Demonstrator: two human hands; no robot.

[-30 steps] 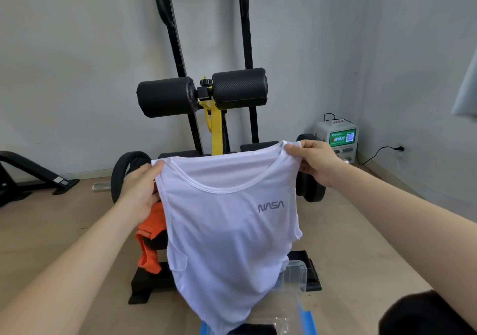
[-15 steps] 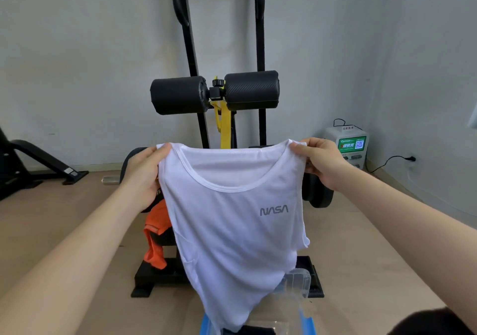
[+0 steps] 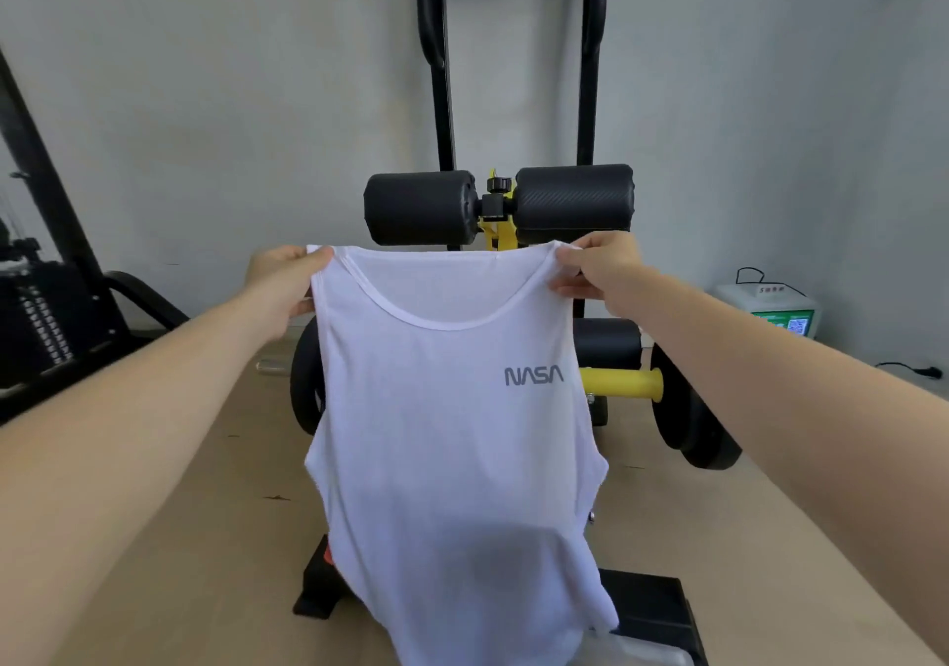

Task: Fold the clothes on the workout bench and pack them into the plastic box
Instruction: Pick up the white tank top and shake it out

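While the white tank top (image 3: 452,439) hangs in the air in front of the bench (image 3: 498,208), left hand (image 3: 287,275) and right hand (image 3: 598,267) each pinch a shoulder strap; keep straps level and taut, then lay it flat before folding

2 bare forearms reach into view, sleeveless, with left hand (image 3: 280,280) and right hand (image 3: 598,270) ungloved.
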